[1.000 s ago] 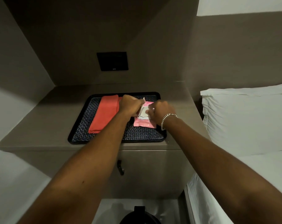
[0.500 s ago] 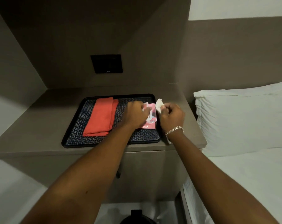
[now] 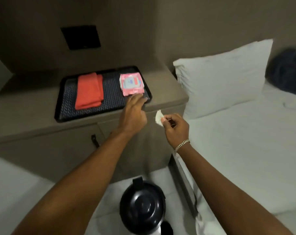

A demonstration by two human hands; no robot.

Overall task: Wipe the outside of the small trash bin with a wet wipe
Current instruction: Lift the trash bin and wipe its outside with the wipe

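Head view looking down at a beige built-in bedside worktop (image 3: 162, 85) with a black rectangular plastic tray (image 3: 110, 106) sitting on it, patterned dark liner inside. On the tray's left side there's a folded orange-red cloth (image 3: 88, 90), and on the right a pink soft pack of wet wipes (image 3: 131, 83) with a white-and-blue label, lying flat, the two well apart from each other. Person's left hand (image 3: 134, 114) is stretched out over the near right corner of the tray, fingers loosely extended and not gripping anything, fingertips right at the near edge of the pink pack; can't really tell if they're touching it or just above. Right hand (image 3: 176, 125), with a chain bracelet (image 3: 182, 145) on the wrist, is off the worktop's front edge, pinching a small crumpled white wet wipe (image 3: 159, 118) between thumb and fingertips, held in the air between the cabinet and the bed. The small round black trash bin (image 3: 142, 209) with its glossy domed lid is down on the pale floor near the bottom of the frame, in front of the cabinet and just beside the bed, between the two forearms. Bed (image 3: 245, 150) on the right has white sheets and a white pillow (image 3: 223, 82) propped next to the worktop, some dark blurry thing behind it in the far corner. Dark square wall panel (image 3: 80, 37) above the tray
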